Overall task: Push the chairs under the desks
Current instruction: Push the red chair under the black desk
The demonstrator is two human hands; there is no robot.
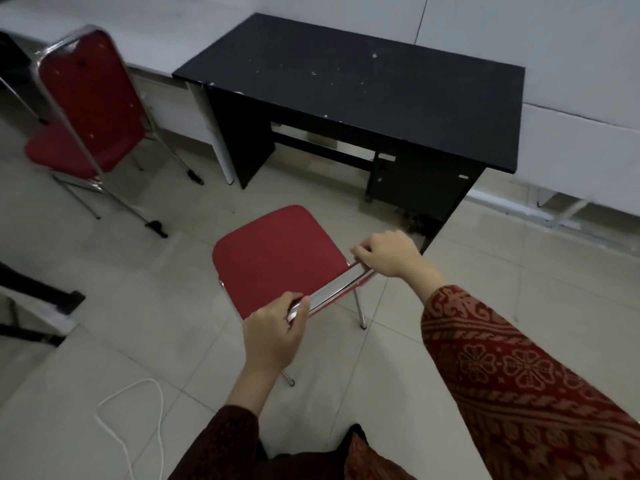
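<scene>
A red padded chair with a chrome frame stands on the tiled floor in front of a black desk, its seat facing the desk and still outside the knee space. Seen from above, its backrest top shows as a chrome bar. My left hand grips the left end of that bar. My right hand grips the right end. A second red chair stands to the left, next to a white desk along the wall.
The black desk has a drawer unit under its right side and an open knee space on the left. A white cable loops on the floor at lower left. Dark furniture legs jut in from the left edge.
</scene>
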